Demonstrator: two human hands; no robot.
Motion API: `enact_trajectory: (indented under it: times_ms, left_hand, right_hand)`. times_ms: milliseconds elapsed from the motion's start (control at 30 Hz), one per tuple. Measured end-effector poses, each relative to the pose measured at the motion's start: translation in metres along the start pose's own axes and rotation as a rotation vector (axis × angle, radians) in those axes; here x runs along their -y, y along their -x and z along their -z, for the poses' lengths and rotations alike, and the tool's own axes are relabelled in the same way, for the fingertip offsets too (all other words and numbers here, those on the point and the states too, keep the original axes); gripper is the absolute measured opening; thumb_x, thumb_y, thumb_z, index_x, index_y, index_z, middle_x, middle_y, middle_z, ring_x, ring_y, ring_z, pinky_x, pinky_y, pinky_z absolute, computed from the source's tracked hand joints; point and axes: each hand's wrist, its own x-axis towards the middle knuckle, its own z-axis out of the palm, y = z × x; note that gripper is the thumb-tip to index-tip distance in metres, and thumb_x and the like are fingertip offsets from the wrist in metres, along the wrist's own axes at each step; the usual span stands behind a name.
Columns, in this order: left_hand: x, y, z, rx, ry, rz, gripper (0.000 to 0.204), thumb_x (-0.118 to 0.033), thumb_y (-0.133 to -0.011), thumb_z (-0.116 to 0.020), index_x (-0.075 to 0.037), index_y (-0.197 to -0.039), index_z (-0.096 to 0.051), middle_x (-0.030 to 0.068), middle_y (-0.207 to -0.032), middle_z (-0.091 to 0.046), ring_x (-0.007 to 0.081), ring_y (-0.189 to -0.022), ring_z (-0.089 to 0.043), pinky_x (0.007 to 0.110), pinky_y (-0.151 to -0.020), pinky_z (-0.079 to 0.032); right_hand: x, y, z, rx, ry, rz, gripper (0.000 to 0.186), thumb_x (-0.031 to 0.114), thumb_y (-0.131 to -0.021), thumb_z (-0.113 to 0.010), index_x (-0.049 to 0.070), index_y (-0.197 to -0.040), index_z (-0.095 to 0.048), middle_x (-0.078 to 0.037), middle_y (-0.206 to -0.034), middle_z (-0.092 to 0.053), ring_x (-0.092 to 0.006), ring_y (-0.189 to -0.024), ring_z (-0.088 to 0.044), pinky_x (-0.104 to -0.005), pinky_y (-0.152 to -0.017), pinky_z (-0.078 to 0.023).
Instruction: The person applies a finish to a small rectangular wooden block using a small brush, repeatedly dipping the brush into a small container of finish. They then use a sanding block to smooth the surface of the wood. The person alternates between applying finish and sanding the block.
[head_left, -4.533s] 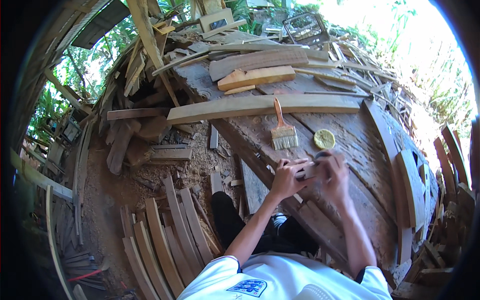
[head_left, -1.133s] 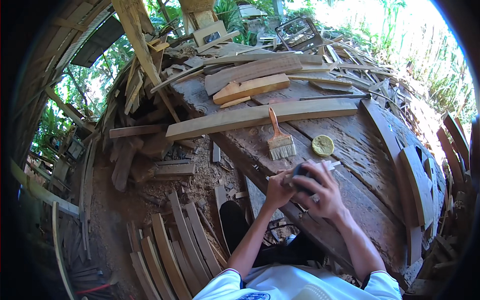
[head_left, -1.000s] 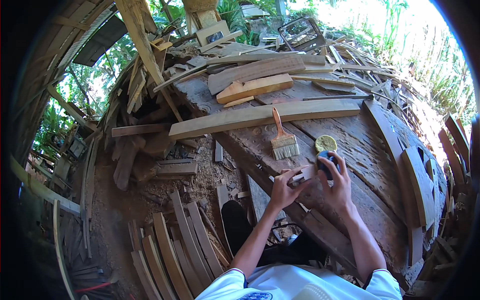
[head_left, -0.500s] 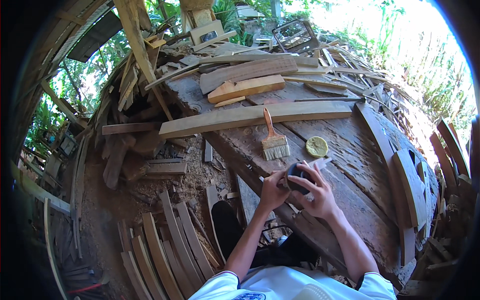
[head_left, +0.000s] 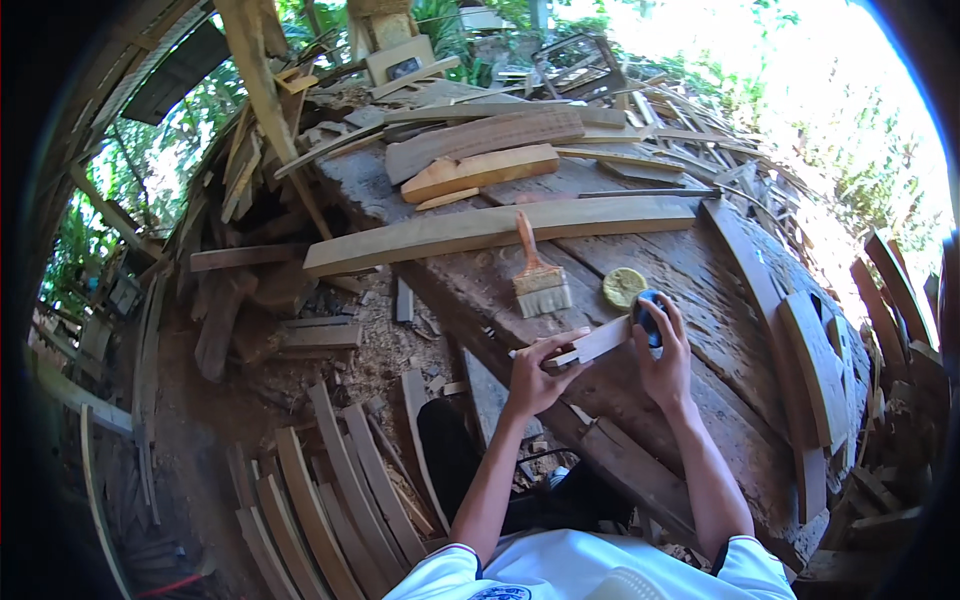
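My left hand [head_left: 539,375] pinches one end of a short, pale wooden strip [head_left: 603,341] between thumb and fingers, above the bench. At the strip's other end, my right hand [head_left: 667,358] is closed around a dark, round, blue-black object [head_left: 652,317]; its exact kind is not clear. Just beyond the right hand, a round yellowish lid-like disc [head_left: 624,287] lies on the bench. A wide paintbrush [head_left: 541,285] with a wooden handle and pale bristles rests left of the disc, its bristles toward me.
The worn plank bench [head_left: 480,290] carries a long curved board [head_left: 500,232] and several wood offcuts [head_left: 480,173]. Curved boards [head_left: 815,370] lie along its right side. Several curved slats [head_left: 318,505] stand at lower left, by a shaving-strewn floor [head_left: 385,318].
My hands have moved apart. The right one has carried the dark round object rightward, and the left has let go of it and now grips the pale strip. The view has shifted slightly.
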Motion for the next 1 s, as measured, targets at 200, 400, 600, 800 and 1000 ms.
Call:
enact_trajectory:
  times_ms: [200,400,600,800,1000]
  left_hand:
    - [0.022,0.007,0.007,0.067,0.026,0.03,0.052,-0.012,-0.08,-0.092,-0.008,-0.13,-0.077,0.0104,-0.104,-0.079,0.0178,-0.096,-0.077,0.033,-0.084,-0.06]
    - [-0.01,0.002,0.005,0.039,-0.078,-0.108,0.05,-0.016,-0.083,-0.09,-0.014,-0.131,-0.078,0.0117,-0.103,-0.08,0.0249,-0.093,-0.074,0.037,-0.087,-0.059]
    - [0.002,0.005,0.005,0.034,-0.099,-0.031,0.05,-0.019,-0.082,-0.091,-0.008,-0.129,-0.078,0.0143,-0.106,-0.081,0.0266,-0.094,-0.076,0.039,-0.088,-0.059]
    - [-0.005,0.006,0.003,0.011,-0.113,-0.06,0.052,-0.017,-0.081,-0.092,-0.01,-0.13,-0.078,0.0122,-0.104,-0.082,0.0219,-0.092,-0.075,0.036,-0.086,-0.06]
    - [-0.006,0.007,0.003,0.048,-0.096,0.052,0.05,-0.017,-0.084,-0.092,-0.01,-0.131,-0.078,0.0136,-0.111,-0.081,0.018,-0.099,-0.077,0.034,-0.086,-0.061]
  right_hand:
    - [0.042,0.011,-0.002,0.307,-0.053,0.311,0.052,0.013,-0.089,-0.081,0.02,-0.14,-0.071,-0.021,-0.15,-0.059,-0.0452,-0.142,-0.056,-0.056,-0.122,-0.044]
    - [0.01,0.001,-0.002,-0.02,0.086,0.064,0.039,0.007,-0.093,-0.073,0.008,-0.132,-0.07,-0.024,-0.141,-0.061,-0.0466,-0.128,-0.063,-0.0539,-0.107,-0.053]
    - [0.03,0.005,-0.001,0.154,0.022,0.272,0.044,0.005,-0.089,-0.071,0.01,-0.132,-0.069,-0.022,-0.141,-0.061,-0.047,-0.133,-0.059,-0.0549,-0.116,-0.047]
    - [0.002,0.011,0.004,0.036,0.039,0.066,0.044,0.005,-0.093,-0.065,0.009,-0.137,-0.065,-0.025,-0.147,-0.055,-0.0477,-0.142,-0.051,-0.0539,-0.119,-0.045]
    - [0.014,0.005,0.007,0.187,-0.055,0.219,0.045,0.007,-0.091,-0.067,0.01,-0.136,-0.067,-0.023,-0.147,-0.057,-0.0465,-0.14,-0.055,-0.0516,-0.118,-0.046]
